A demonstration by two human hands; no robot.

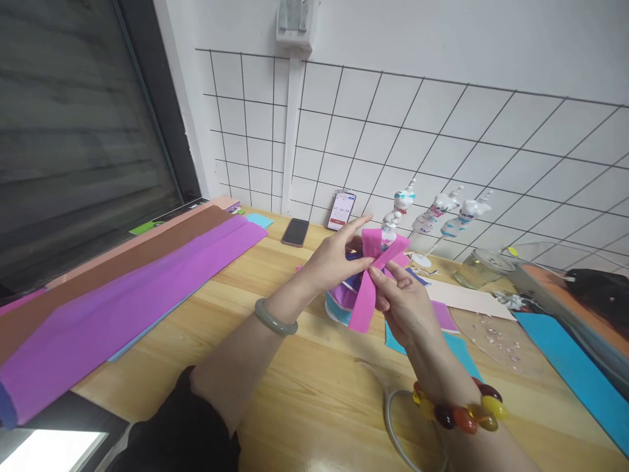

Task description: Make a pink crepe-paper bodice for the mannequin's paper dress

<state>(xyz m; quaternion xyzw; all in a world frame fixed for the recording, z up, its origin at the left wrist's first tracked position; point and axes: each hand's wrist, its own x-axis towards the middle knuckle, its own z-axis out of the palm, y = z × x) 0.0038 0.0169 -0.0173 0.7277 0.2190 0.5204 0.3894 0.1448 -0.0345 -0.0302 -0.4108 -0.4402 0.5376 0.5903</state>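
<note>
A pink paper strip (pixel 362 307) is folded into a crossing loop, its ends sticking up and hanging down. At the crossing, my left hand (pixel 335 257) pinches it with the thumb, index finger stretched away upward. From the right, my right hand (pixel 405 303) grips the same strip between thumb and fingers. Behind and below the strip is a round bundle with purple and light blue layers (pixel 339 307), partly covered by my hands. A white bear-like figurine (pixel 393 213) rises just behind the strip; its base is hidden.
Two more figurines on sticks (pixel 435 213) (pixel 464 217) lean near the wall grid. Two phones (pixel 295 232) (pixel 341 210) sit at the back. Long paper sheets (pixel 147 288) lie left. At right are a glass jar (pixel 484 267), blue paper (pixel 570 367), clear beads (pixel 496 337) and a cable (pixel 393 419).
</note>
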